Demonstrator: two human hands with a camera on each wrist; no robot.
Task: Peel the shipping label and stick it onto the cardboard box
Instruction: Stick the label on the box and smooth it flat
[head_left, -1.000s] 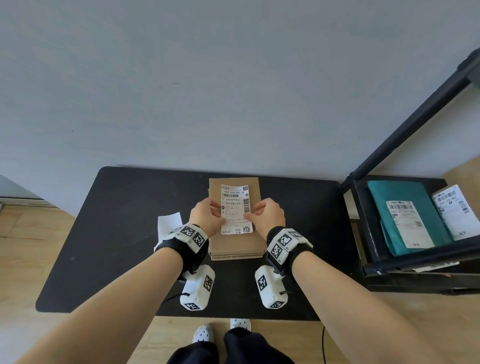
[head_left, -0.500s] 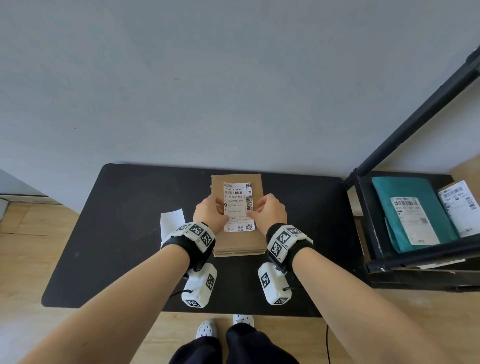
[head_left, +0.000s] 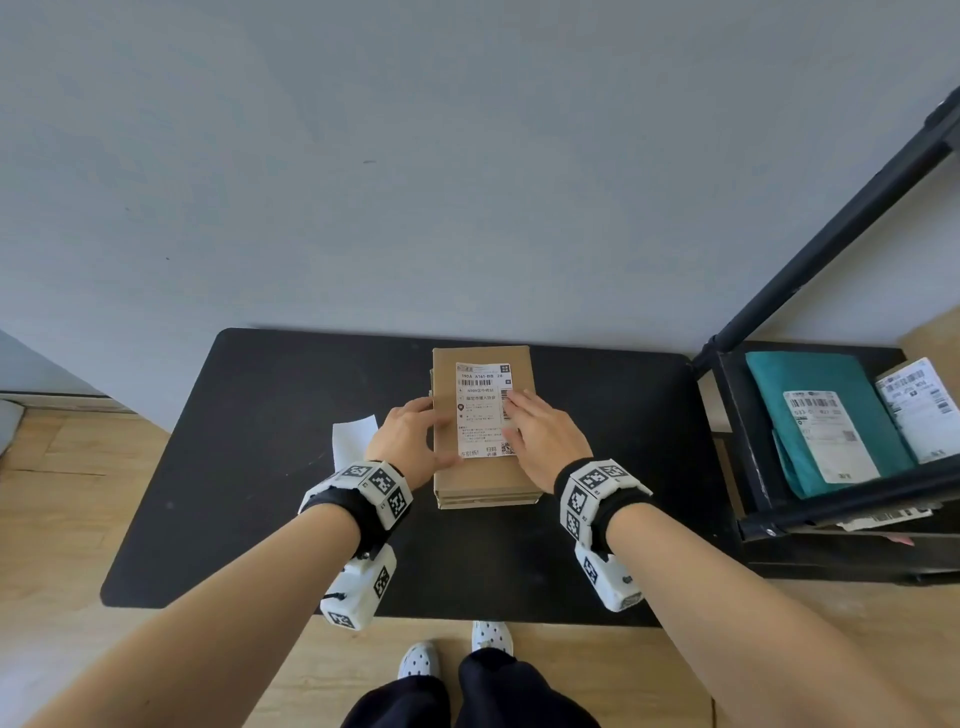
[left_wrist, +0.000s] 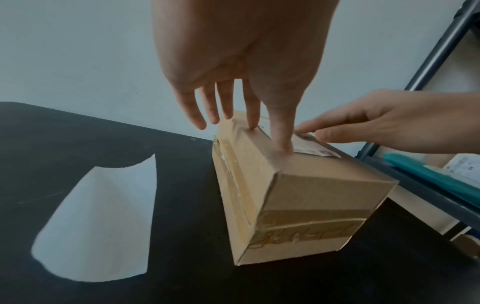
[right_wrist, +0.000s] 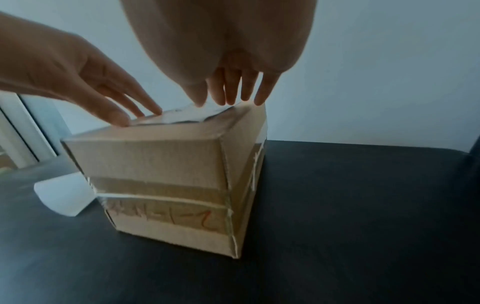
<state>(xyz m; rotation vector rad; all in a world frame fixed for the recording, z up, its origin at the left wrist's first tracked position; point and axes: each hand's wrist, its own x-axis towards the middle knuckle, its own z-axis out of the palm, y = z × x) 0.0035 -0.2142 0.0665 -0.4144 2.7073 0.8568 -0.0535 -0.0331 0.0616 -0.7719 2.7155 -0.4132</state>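
Label (head_left: 483, 410) lies flat on the top face of the box (head_left: 485, 478), printed side up, long edge running away from the person, nearer the far end of the face. Box stands on a black table (head_left: 249, 467), roughly centred, taped round its near end with handwriting on the tape. Left hand (head_left: 408, 441) is spread, fingers straight; in the left wrist view the thumb and forefinger tips press on the box top at the label's left edge, the other fingers hang off the box's left side. Right hand (head_left: 540, 441) is also flat and open, fingertips resting on the label's right half; it pinches nothing. A curled white backing sheet (head_left: 356, 439) lies on the table just left of the box, apart from it. Table is matte, with rounded corners, pushed against a plain pale grey wall (head_left: 415, 182). Wood floor (head_left: 57, 493) shows to either side and below. At right, a black metal rack (head_left: 753, 415) holds a teal mailer (head_left: 810, 379) with its own label, and a white parcel (head_left: 922, 410) beside it.
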